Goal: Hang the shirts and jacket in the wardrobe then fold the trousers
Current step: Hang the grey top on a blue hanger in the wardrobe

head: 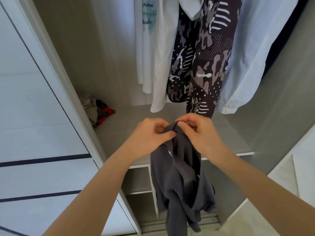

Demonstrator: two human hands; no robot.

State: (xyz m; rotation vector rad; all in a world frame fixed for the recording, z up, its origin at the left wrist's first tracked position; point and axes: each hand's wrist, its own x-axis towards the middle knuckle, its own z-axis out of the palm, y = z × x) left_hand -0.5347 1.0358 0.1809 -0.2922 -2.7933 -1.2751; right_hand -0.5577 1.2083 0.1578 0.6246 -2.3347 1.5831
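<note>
Pale walls of an open wardrobe (102, 65) fill the view, with a shelf (129, 133) running across the middle. In front of the shelf's edge, at the centre, hangs a dark grey garment (180, 176), bunched and creased, its lower end reaching the bottom of the frame; whether it is a shirt or trousers I cannot tell. Both hands hold it at its top. The left hand (151, 132) has its fingers curled in, thumb and forefinger pinching a fold of the cloth. The right hand (199, 130), just beside it, is curled likewise and pinches the top edge from the other side. Above and behind the hands three pieces hang: a white shirt (153, 57) with teal print on the left, a dark camouflage jacket (204, 65) in the middle, its hem just above the right hand, and a light blue shirt (252, 57) on the right. In the shelf's back left corner lies a crumpled pile (98, 108) of beige, red and dark cloth. Below the shelf, left of the garment, are small open compartments (136, 181), and a ribbed track (208, 220) runs along the floor. At the left stands a white sliding door (34, 99) with thin black lines.
</note>
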